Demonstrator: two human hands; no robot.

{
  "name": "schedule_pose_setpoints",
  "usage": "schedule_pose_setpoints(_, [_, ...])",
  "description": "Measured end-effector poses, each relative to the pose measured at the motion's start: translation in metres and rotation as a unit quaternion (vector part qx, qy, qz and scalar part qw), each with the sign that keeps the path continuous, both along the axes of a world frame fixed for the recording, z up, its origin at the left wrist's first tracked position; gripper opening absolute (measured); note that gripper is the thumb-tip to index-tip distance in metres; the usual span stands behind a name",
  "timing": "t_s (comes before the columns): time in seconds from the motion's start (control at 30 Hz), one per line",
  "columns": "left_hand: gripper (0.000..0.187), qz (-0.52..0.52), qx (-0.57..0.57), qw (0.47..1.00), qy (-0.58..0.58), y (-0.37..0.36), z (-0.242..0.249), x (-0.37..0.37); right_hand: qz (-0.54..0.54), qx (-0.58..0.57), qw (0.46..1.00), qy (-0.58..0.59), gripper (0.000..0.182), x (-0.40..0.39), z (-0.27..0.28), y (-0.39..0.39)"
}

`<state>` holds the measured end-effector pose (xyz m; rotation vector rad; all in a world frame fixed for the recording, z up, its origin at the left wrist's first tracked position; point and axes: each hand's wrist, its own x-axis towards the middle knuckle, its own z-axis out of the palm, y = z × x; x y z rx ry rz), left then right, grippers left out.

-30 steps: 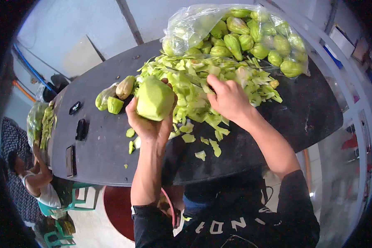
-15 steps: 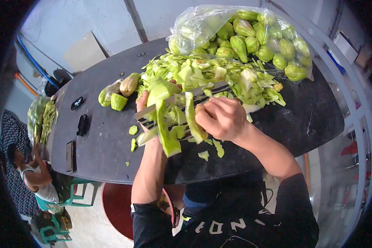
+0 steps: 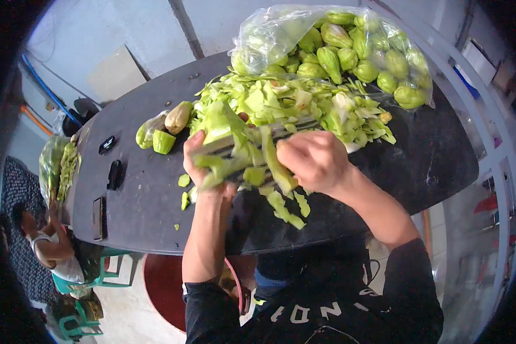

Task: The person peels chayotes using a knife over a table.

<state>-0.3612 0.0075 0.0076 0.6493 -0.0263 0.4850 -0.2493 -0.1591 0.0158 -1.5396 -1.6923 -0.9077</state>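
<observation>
My left hand (image 3: pixel 196 160) is closed around a pale green chayote (image 3: pixel 215 123), above the near middle of the table. My right hand (image 3: pixel 315 160) is closed on a knife (image 3: pixel 229 144), whose blade crosses toward the chayote and is smeared by motion. The handle is hidden in the fist. Long strips of green peel (image 3: pixel 276 163) hang at the blade between both hands. Loose peel pieces (image 3: pixel 284 211) fall or lie below them. Right behind the hands spreads a heap of peelings and slices (image 3: pixel 269 103).
A clear plastic bag of whole chayotes (image 3: pixel 338 54) sits at the back right. Several chayotes (image 3: pixel 164 142) lie left of the heap. Small dark objects (image 3: pixel 114 174) rest on the dark table (image 3: pixel 149 212). Below stands a red tub (image 3: pixel 160 292); another person (image 3: pixel 54 246) sits far left.
The knife and my right hand have shifted slightly. A long strip of peel that hung from the blade has dropped lower, and a piece now lies or falls below the hands.
</observation>
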Motion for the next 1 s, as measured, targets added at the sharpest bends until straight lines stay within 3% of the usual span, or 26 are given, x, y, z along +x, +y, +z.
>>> schedule_pose_setpoints(0.1, [0.067, 0.041, 0.02, 0.999, 0.026, 0.001, -0.003, 0.001, -0.058, -0.032, 0.997, 0.032, 0.011, 0.011, -0.005, 0.001])
schedule_pose_setpoints(0.23, [0.066, -0.025, 0.028, 0.999, -0.039, 0.004, -0.007, 0.002, -0.027, -0.04, 0.997, 0.056, 0.015, 0.01, 0.001, -0.006])
schedule_pose_setpoints(0.33, [0.067, -0.016, 0.039, 0.999, 0.01, 0.002, -0.002, -0.003, -0.003, -0.028, 0.999, 0.037, 0.013, -0.003, 0.004, -0.006])
schedule_pose_setpoints(0.43, [0.065, -0.045, -0.023, 0.999, -0.018, -0.001, -0.004, 0.0, -0.115, -0.051, 0.989, 0.078, 0.006, 0.026, -0.01, 0.01])
schedule_pose_setpoints(0.47, [0.063, -0.044, 0.048, 0.998, -0.013, -0.005, -0.002, -0.001, -0.135, -0.071, 0.982, 0.108, 0.007, 0.037, -0.013, 0.007])
schedule_pose_setpoints(0.57, [0.06, -0.058, 0.051, 0.997, -0.026, -0.009, 0.002, 0.0, -0.14, -0.089, 0.978, 0.129, 0.014, 0.048, -0.015, 0.003])
schedule_pose_setpoints(0.67, [0.06, -0.004, -0.051, 0.999, 0.006, -0.004, 0.002, 0.004, -0.161, -0.093, 0.97, 0.157, 0.019, 0.04, -0.021, 0.001])
schedule_pose_setpoints(0.73, [0.059, 0.01, -0.063, 0.998, 0.016, 0.002, 0.001, 0.007, -0.09, -0.07, 0.984, 0.134, 0.021, 0.034, -0.016, 0.0])
schedule_pose_setpoints(0.8, [0.057, 0.114, -0.078, 0.987, 0.085, 0.006, 0.001, 0.011, -0.08, -0.049, 0.991, 0.097, 0.019, 0.024, -0.014, 0.001])
schedule_pose_setpoints(0.93, [0.056, 0.028, -0.078, 0.996, 0.046, 0.007, -0.003, 0.008, -0.032, -0.007, 0.999, 0.002, 0.016, 0.011, -0.012, 0.005])
schedule_pose_setpoints(1.0, [0.056, 0.045, -0.083, 0.994, 0.049, 0.006, -0.002, 0.008, -0.056, -0.002, 0.996, -0.066, 0.012, 0.005, -0.011, 0.005])
